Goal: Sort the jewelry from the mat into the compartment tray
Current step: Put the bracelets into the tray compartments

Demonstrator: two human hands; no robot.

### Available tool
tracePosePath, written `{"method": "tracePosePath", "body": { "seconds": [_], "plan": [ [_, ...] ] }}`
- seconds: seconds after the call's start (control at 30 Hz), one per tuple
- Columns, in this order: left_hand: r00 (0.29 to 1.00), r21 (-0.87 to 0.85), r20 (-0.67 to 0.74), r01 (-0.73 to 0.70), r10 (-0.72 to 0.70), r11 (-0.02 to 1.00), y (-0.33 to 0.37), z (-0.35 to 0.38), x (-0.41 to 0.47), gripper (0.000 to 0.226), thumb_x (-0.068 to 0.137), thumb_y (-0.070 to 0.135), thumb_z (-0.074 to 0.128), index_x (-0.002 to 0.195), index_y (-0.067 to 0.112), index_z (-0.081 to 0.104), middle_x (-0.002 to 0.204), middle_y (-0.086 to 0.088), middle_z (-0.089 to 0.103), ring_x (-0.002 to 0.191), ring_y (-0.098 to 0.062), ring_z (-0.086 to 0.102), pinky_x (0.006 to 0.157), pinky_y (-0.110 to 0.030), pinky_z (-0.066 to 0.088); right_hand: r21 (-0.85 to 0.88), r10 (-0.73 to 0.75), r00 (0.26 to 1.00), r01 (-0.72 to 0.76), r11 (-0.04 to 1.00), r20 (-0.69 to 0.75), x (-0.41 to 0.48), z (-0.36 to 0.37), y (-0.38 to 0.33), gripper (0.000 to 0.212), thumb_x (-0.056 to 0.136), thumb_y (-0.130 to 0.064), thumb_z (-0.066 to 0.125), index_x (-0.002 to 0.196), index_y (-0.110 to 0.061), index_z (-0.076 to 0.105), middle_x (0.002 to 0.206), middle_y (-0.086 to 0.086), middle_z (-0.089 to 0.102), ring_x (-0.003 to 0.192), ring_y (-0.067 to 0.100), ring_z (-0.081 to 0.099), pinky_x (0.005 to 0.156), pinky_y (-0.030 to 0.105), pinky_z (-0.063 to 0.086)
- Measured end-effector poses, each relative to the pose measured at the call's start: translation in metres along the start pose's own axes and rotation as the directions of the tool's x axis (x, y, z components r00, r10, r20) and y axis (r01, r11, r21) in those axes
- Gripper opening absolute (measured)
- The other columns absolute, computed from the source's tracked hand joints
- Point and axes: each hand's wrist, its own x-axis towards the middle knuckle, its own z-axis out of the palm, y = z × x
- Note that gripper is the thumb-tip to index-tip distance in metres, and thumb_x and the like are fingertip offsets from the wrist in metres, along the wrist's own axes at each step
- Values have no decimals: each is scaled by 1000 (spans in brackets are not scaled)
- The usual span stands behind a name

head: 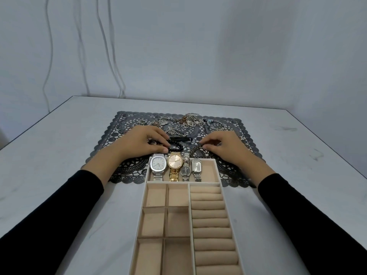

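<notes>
The white table [59,155] carries a dark grey lace-pattern mat [240,126] at the far side. A beige velvet-lined compartment tray [143,205] lies with its long axis running near to far, its far end overlapping the mat.

The left hand [146,140] lies palm down just beyond the tray's far-left corner. Thumb and fingers pinch a black beaded bracelet [176,148], which rests on the mat. The right hand [225,146] mirrors it at the far-right corner, its curled fingertips pinching a dark metal bangle [194,152], also on the mat.

Four wristwatches [174,165] fill the tray's far compartment. The empty square compartments [156,195] lie nearer, on the tray's left side, so each held item must travel toward the person and over the watches. The left hand is nearer those compartments.
</notes>
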Motion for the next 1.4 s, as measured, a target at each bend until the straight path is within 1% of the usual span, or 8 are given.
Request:
{"method": "tracePosePath", "body": {
  "seconds": [0.07,0.37,0.5,0.77,0.87,0.97,1.17,1.4],
  "plan": [
    [1000,27,9,-20,20,999,2,1,2,18,75,35,80,91,41,75,109,28,63,105,12,55,86,-7,37,-20,-20,1000,20,1000,-1,1,1,1,16,83,-16,72,98,-21,76,94,-8,69,88,6,61,83,21,47],
    [987,169,62,-155,147,973,9,4,5,25,83,34,73,108,27,76,106,11,68,98,-2,57,91,-23,44,-134,-18,1000,19,991,7,-1,3,-2,15,89,-15,65,101,-18,72,96,-1,66,90,12,57,79,21,41],
    [983,193,79,-175,163,965,10,4,5,24,85,33,71,108,27,75,99,19,65,93,3,55,92,-23,43,-91,7,1000,-8,996,-14,-3,2,-4,10,90,-14,63,97,-17,69,94,-3,64,87,10,56,77,21,43],
    [986,197,95,-154,137,968,16,3,4,17,88,25,70,104,24,76,97,10,70,88,-2,63,85,-32,52,76,88,992,-81,994,-86,-10,-5,-12,11,87,-11,66,95,-16,70,88,-7,68,76,-3,59,68,6,46],
    [987,217,95,-148,130,965,19,1,6,15,89,22,69,103,22,75,95,10,69,86,-2,62,84,-29,53,135,107,989,-93,986,-100,-13,-8,-19,11,88,-9,65,96,-16,70,86,-3,69,69,-1,61,65,12,52],
    [990,220,52,-137,129,966,21,-1,6,14,90,18,67,103,19,74,95,11,67,85,1,61,83,-25,52,196,114,986,-89,977,-121,-16,-11,-26,12,88,-9,64,96,-16,71,87,0,69,74,13,66,68,20,56],
    [991,211,-64,-106,121,972,23,-9,4,13,90,15,67,101,17,74,96,8,64,86,-4,59,80,-19,45,205,67,985,-34,978,-159,-17,-17,-39,11,86,-12,67,94,-18,72,86,-12,68,82,6,64,71,8,48],
    [947,153,-283,-114,154,982,34,-15,-6,11,90,15,67,99,19,73,94,8,64,85,-4,62,78,-16,48,232,43,978,5,973,-203,-20,-23,-52,11,86,-12,69,92,-20,73,81,-13,68,76,2,62,72,11,49]
  ]
}}
